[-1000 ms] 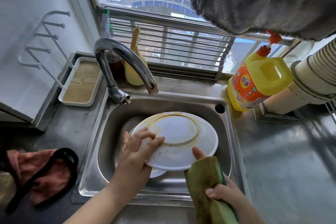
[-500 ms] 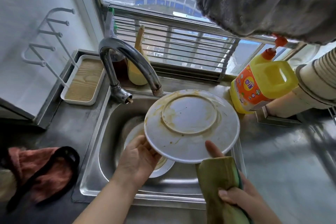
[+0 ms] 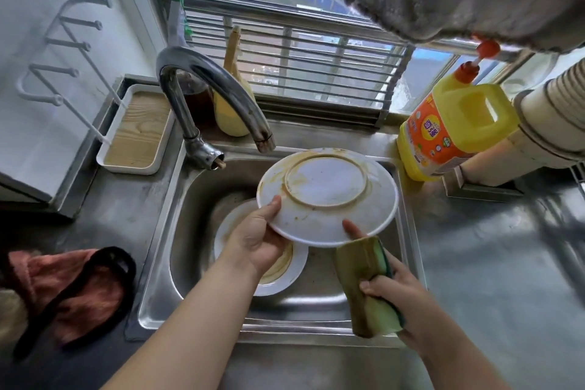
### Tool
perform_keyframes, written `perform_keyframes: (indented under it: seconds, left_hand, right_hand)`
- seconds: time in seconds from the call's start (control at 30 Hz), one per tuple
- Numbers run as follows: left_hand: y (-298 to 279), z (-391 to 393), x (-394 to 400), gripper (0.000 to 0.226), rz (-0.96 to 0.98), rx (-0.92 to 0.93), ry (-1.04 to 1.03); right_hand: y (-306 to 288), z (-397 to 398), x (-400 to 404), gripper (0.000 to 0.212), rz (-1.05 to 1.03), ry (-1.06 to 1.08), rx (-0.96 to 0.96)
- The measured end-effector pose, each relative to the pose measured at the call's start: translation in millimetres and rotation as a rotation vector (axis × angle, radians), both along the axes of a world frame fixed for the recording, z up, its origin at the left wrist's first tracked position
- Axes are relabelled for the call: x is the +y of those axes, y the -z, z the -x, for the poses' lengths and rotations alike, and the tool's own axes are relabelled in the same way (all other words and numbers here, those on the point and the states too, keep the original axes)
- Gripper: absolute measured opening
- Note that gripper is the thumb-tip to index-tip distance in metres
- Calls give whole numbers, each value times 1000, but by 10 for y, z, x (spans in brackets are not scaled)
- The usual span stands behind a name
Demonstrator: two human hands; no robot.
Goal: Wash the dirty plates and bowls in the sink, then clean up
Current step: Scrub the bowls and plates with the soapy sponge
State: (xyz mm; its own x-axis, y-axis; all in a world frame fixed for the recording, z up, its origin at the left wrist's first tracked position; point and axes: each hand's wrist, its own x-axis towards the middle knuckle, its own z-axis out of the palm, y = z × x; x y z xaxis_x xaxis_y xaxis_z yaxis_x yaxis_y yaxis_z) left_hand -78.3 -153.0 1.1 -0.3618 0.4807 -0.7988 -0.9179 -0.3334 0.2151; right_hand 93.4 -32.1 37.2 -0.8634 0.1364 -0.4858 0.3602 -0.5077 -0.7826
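Left hand (image 3: 256, 239) gripping rim of stained plate (image 3: 327, 196), held bottom-up over sink (image 3: 164, 228). Right hand (image 3: 399, 291) clutching green sponge (image 3: 364, 285), thumb touching plate edge. Second dirty plate (image 3: 285, 275) lying in basin below.

Counted here: two dirty plates, one (image 3: 329, 199) lifted and one (image 3: 285, 266) down in the sink, one sponge (image 3: 367, 288), one tap (image 3: 215, 95), one yellow soap jug (image 3: 456, 130) and one wooden tray (image 3: 136, 133).
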Motion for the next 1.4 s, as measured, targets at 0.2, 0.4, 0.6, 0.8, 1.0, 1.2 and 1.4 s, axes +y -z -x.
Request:
perform_keyframes:
  seconds: [0.2,0.4,0.6,0.8,1.0,1.2,1.4]
  left_hand:
    - [42,59,-87,13,66,271,23]
    - [-14,152,-405,16,190,662,179]
    - [-92,-32,-447,20,183,860,284]
    - [-142,-81,-508,22,218,925,229]
    - [-197,-81,-471,21,202,912,189]
    - [-183,-80,-470,19,246,891,197]
    - [-261,-18,-449,27,202,929,186]
  right_hand:
    - [90,-8,15,76,-145,-89,-182]
    - [-35,43,70,104,-846,-19,-373]
    - [-1,848,-181,78,-1389,-102,6]
    - [190,1343,-94,63,-1398,6,-65]
    - [206,1119,-715,65,-1561,-5,203]
    - [288,1362,-149,61,-1295,98,-154]
    - [316,1193,-375,58,-1535,57,141]
